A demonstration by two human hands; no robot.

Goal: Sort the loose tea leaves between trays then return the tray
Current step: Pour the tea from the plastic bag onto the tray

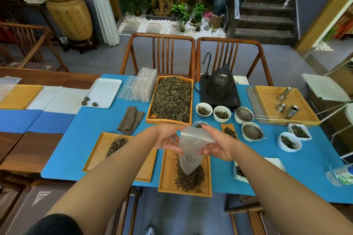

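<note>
My left hand (168, 140) and right hand (217, 148) pinch a translucent plastic bag (192, 151) over the near wooden tray (166, 173), its tip touching the loose tea leaves (191, 180); blue table mat (80, 139) beneath, full tray (172, 99) beyond.

A black kettle (219, 84) stands at the far side of the table (95, 124). Left of the kettle are clear plastic molds (141, 87); right of it, metal strainers (248, 122); behind it, two wooden chairs (191, 51).
</note>
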